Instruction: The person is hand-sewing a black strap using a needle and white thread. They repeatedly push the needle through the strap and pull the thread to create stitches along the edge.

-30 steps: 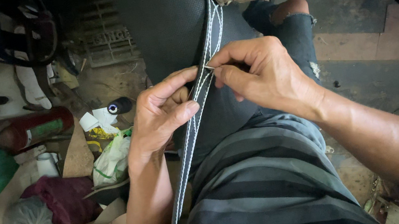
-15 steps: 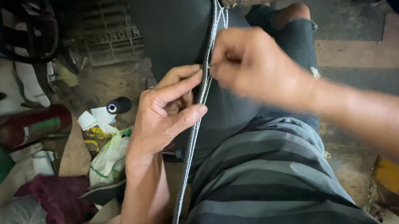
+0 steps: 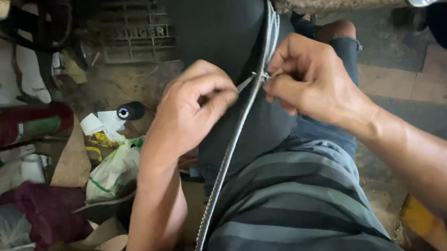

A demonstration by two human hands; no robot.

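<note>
Down low, left hand [image 3: 190, 115] and right hand [image 3: 309, 79] pinching zipper tape [image 3: 227, 156] on black fabric [image 3: 221, 22], cluttered floor [image 3: 402, 84]

Only one view is given, taken from a camera worn on the head. It is pointed steeply down, close to the left hand [image 3: 190, 112], the right hand [image 3: 309, 79] and the lap, with the cluttered floor [image 3: 432, 92] around.
</note>
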